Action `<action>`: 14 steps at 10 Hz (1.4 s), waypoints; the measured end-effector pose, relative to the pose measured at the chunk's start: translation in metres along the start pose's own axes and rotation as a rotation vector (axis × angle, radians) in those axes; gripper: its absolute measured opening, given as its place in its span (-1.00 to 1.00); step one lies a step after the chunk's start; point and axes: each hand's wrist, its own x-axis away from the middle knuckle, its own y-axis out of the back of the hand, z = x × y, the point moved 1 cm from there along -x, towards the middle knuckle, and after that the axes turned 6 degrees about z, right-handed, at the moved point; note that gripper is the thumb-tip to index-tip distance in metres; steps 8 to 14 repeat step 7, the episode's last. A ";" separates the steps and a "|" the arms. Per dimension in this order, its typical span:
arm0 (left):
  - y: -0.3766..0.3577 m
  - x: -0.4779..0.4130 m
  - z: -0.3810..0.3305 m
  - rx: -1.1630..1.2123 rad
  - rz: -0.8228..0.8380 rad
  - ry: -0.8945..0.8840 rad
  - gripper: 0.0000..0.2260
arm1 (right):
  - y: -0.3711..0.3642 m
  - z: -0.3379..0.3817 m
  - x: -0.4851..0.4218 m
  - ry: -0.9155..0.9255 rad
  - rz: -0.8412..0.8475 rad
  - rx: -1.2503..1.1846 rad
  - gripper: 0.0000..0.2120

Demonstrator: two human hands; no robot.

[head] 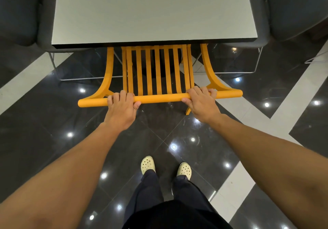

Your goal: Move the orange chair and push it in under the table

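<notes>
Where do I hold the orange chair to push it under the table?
Hold the orange chair by its round top bar, standing behind it. The bar is thick, smooth and runs the chair's full width, so the left hand and right hand wrap it spaced apart. That probably keeps the chair going straight under the table.

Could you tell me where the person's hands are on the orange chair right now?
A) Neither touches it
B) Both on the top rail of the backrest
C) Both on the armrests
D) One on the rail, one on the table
B: the left hand and right hand both wrap the top rail of the orange chair.
</notes>
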 end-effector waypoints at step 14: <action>0.019 -0.048 0.000 0.228 0.192 0.050 -0.44 | 0.021 -0.003 -0.018 -0.141 0.204 -0.161 -0.46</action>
